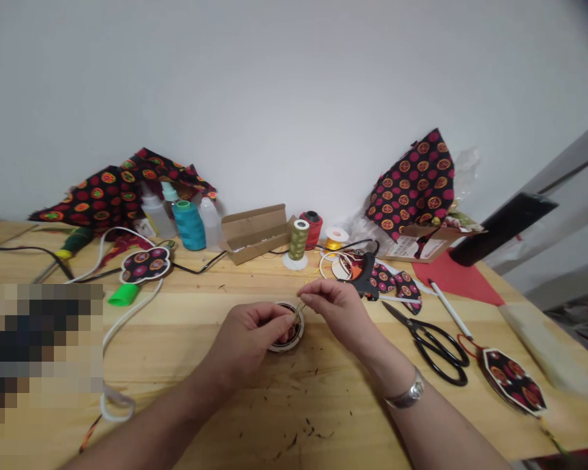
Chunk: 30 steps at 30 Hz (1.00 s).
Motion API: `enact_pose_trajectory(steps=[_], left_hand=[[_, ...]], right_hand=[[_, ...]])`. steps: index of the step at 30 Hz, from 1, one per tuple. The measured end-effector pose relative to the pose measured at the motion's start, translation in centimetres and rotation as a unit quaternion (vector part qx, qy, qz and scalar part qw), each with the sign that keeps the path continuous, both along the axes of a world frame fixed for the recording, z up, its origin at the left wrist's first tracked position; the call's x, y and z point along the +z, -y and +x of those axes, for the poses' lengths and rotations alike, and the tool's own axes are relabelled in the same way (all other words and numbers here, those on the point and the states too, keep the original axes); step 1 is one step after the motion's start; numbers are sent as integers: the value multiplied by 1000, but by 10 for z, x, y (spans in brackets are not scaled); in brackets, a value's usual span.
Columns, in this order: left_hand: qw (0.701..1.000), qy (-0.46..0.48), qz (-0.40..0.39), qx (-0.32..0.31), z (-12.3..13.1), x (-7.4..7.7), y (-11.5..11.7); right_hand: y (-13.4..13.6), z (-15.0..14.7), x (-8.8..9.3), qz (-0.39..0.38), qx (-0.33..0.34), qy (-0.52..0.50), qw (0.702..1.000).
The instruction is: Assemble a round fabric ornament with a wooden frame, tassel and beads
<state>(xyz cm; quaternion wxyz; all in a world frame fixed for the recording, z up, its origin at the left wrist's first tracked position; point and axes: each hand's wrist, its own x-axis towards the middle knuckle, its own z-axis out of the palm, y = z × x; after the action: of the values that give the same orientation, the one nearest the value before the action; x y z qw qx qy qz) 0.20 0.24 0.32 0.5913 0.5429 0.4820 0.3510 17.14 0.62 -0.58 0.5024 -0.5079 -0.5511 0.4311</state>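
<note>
My left hand (247, 339) is closed around a small round fabric-covered piece with a white rim (290, 337), holding it just above the wooden table (284, 418). Just to its right, my right hand (333, 307) pinches a thin yellowish thread (300, 305) at the top edge of that piece. A silver bracelet (406, 393) sits on my right wrist. The thread runs back toward an olive-gold thread spool (298, 243) standing behind the hands.
Black scissors (431, 339) and a white pen (448, 307) lie to the right, with an octagonal fabric ornament (514, 380) beyond. A teal spool (189, 225), bottles, a cardboard box (255, 232), patterned fabric (414, 183) and white cable (127, 320) crowd the back and left.
</note>
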Motion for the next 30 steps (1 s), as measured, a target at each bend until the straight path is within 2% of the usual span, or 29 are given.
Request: enact_pose_trajectory(steps=[4, 6, 9, 12, 16, 23, 27, 30], left_hand=[[998, 40, -37, 25, 0, 0, -2], [995, 66, -59, 47, -1, -2, -3], [990, 91, -77, 70, -1, -4, -4], [992, 91, -63, 56, -1, -2, -4], [997, 53, -28, 38, -1, 3, -2], [999, 0, -6, 45, -1, 1, -1], [999, -3, -7, 38, -2, -2, -2], [999, -1, -9, 44, -1, 0, -2]], right_hand=[[-5, 5, -5, 24, -72, 4, 997], [-4, 4, -3, 35, -84, 6, 996], [3, 1, 3, 63, -46, 31, 996], [11, -3, 8, 102, 23, 118, 987], [14, -4, 8, 86, 54, 166, 981], [11, -4, 7, 26, 59, 166, 984], [9, -2, 4, 48, 41, 190, 980], [7, -1, -2, 78, 4, 209, 975]])
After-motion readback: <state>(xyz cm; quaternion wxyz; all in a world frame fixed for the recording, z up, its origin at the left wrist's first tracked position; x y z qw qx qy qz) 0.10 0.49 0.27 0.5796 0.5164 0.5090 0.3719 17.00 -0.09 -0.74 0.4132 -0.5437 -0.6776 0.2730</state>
